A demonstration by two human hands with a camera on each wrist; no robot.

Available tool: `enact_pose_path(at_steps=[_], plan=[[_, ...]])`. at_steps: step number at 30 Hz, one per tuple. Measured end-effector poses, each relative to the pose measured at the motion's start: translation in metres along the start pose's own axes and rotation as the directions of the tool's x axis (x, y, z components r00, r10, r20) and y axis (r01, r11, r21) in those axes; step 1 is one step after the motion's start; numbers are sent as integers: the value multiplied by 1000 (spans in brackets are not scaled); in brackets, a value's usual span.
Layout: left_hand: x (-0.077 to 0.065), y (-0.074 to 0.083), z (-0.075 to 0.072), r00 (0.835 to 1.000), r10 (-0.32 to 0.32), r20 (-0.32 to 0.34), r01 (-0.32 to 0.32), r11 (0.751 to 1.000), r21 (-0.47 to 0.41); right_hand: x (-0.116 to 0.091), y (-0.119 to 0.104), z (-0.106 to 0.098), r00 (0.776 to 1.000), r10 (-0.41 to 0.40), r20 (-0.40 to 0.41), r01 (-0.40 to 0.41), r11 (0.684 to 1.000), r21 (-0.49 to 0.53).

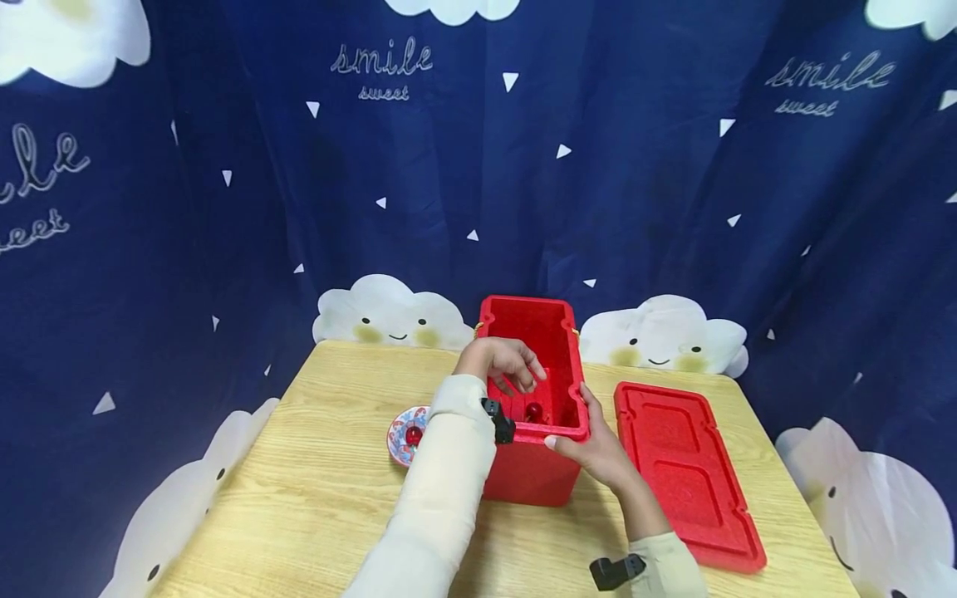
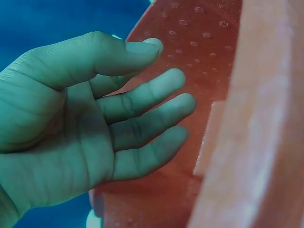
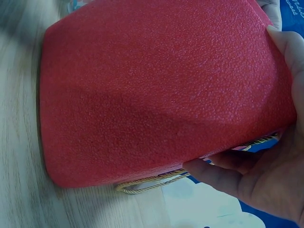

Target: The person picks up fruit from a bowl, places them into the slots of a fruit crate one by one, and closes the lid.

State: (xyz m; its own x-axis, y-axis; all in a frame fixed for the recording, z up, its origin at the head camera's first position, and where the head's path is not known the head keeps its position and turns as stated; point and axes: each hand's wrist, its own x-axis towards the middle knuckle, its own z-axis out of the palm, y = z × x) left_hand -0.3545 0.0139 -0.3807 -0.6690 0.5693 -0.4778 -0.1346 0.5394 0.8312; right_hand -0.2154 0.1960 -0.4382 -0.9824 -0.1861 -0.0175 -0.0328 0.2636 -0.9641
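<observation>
A deep red foam box (image 1: 540, 470) stands lidless on the table. My left hand (image 1: 512, 365) hangs over its opening; in the left wrist view the fingers are loosely bent and hold nothing. Inside the box, below that hand, lies a small shiny dark red ball-like thing (image 1: 533, 412). With my right hand (image 1: 601, 453) I grip the near right corner of the box, thumb on the near rim and fingers along the side. To the left, a patterned plate (image 1: 399, 423) bears another small shiny red round thing (image 1: 414, 435); my left forearm partly covers the plate.
The red lid (image 1: 684, 465) lies flat on the wooden table (image 1: 329, 482), right of the box. A gold cord handle (image 3: 152, 182) runs along the box's side. Behind the table hangs a dark blue curtain (image 1: 449, 149) with clouds.
</observation>
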Motion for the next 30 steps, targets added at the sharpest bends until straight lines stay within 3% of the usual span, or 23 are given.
enact_pose_path(at_steps=[5, 10, 15, 19, 24, 30], plan=[[-21, -3, 0, 993, 92, -69, -84, 991, 107, 11, 28, 3, 999, -30, -20, 30, 1000, -3], [-48, -9, 3, 954, 258, -152, -221, 949, 226, 12, 32, 4, 999, -29, -18, 29, 1000, -4], [-59, -20, 10, 887, 381, -260, -327, 917, 228, 4, 13, 3, 1000, -3, -1, 3, 1000, 23], [-64, -34, 17, 809, 457, -369, -394, 888, 238, -2, -1, 4, 1000, 2, 10, -2, 1000, 7], [-69, -49, 24, 723, 483, -493, -426, 875, 232, -3, -4, 2, 1000, 10, 5, -10, 1000, -7], [-71, -62, 29, 671, 496, -551, -457, 862, 219, -3, -2, 0, 1000, 15, -2, -15, 1000, -2]])
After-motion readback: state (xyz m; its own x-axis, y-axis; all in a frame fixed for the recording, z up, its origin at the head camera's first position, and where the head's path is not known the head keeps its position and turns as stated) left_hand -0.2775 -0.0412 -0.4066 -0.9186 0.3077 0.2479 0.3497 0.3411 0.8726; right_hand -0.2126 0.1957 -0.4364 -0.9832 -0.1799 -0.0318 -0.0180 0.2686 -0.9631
